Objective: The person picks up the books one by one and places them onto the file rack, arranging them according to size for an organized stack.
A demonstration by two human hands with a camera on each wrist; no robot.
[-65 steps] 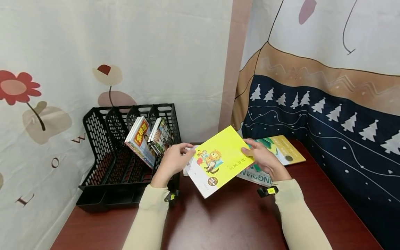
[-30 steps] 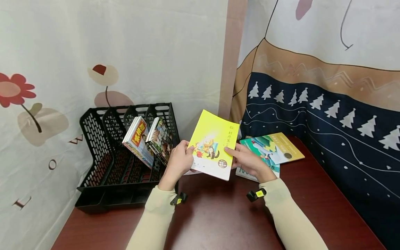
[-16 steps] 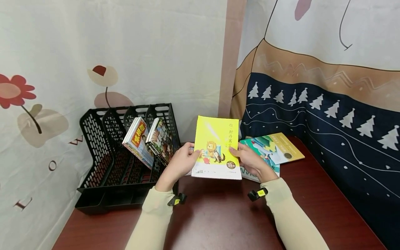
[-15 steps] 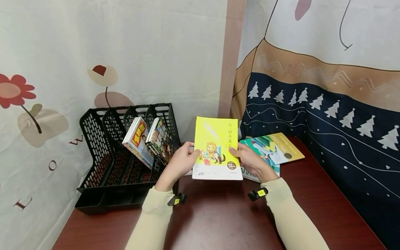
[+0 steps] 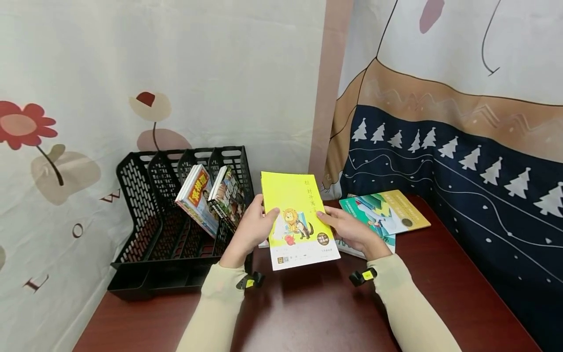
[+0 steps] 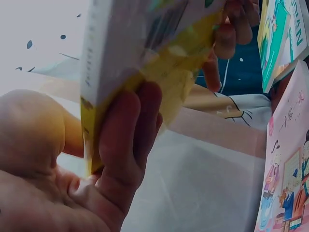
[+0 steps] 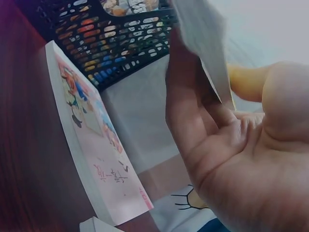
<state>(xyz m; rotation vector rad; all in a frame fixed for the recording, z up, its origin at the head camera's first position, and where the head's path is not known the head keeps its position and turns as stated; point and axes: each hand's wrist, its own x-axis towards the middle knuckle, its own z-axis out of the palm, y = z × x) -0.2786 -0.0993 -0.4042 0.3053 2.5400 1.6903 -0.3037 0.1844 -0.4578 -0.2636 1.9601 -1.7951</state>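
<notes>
A yellow book (image 5: 292, 195) with a lion picture and a white lower band is held above the table, cover facing up, in the head view. My left hand (image 5: 252, 227) grips its left edge, thumb on the cover and fingers behind. On the opposite edge, my right hand (image 5: 352, 230) pinches it the same way. The left wrist view shows the spine of the yellow book (image 6: 89, 96) between thumb and fingers. In the right wrist view its page edge (image 7: 212, 58) lies in the grip of my right hand (image 7: 227, 140).
A black file rack (image 5: 145, 210) stands at the left; a colourful book (image 5: 198, 195) and a dark-covered book (image 5: 228, 195) lean in it. At the right lie a green book (image 5: 367, 215) and a gold book (image 5: 402, 210). A pink book (image 7: 96, 140) lies beside the rack.
The yellow book was slanted, then turned upright between both hands. Since half a second ago it has shifted slightly left and lower, tilting a little. Both hands keep hold of it.
</notes>
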